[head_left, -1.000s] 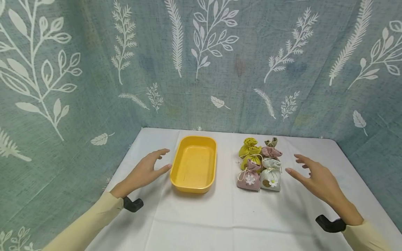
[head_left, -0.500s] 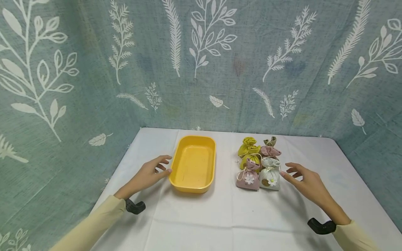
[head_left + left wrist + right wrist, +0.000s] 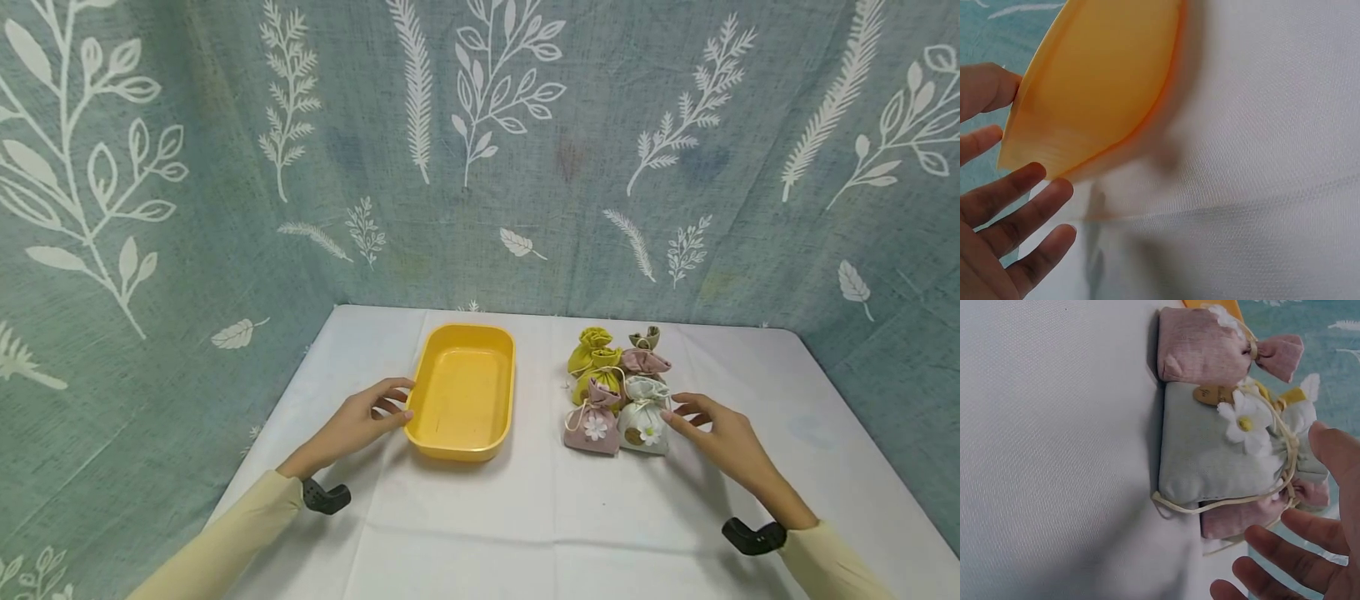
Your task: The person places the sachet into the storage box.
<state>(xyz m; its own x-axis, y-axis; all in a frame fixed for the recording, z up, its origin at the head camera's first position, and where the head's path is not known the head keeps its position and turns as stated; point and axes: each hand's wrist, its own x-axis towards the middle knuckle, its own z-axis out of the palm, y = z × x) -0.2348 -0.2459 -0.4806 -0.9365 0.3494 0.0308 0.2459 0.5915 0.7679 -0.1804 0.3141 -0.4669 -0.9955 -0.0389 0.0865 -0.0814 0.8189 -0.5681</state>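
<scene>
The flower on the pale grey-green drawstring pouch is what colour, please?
The flower is white with a yellow middle; the right wrist view shows it best.

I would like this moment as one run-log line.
left hand: at side of yellow rounded-rectangular plastic tray | right hand: at pale-green cloth drawstring pouch, contact unclear | pouch: on white tablecloth

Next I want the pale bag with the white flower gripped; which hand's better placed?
The right, I'd judge. The right hand is close beside the pale bag, fingers spread near its neck. The left hand is at the rim of the yellow tray, which lies between it and the bag.
</scene>
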